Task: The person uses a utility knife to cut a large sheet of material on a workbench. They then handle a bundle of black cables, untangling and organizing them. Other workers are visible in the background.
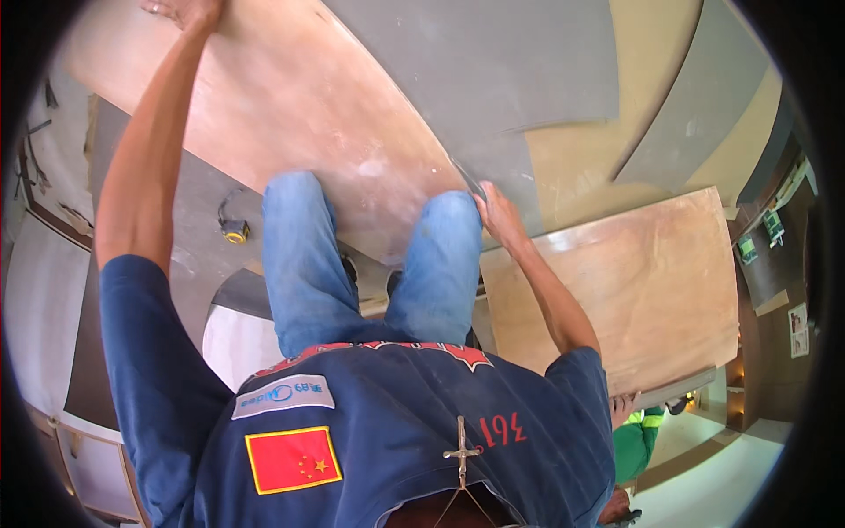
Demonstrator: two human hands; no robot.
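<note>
A large, reddish-brown thin wooden board (290,97) slants across my knees. Far up at its left side, my left hand (187,11) rests on the board's face with fingers extended, partly cut off by the picture's upper rim. My right hand (500,216) is beside my right knee at the board's right edge. Its fingers close round a dark, narrow piece (473,180) lying along that edge; its exact kind is not clear. Grey sheets (519,62) lie just beyond that edge.
A second wooden board (616,282) is on the right, with a co-worker's hand (623,410) at its near edge and a green sleeve (635,449) beside it. A yellow-and-black tape measure (235,232) lies left of my knees. Tan sheeting (572,167) spreads at the right.
</note>
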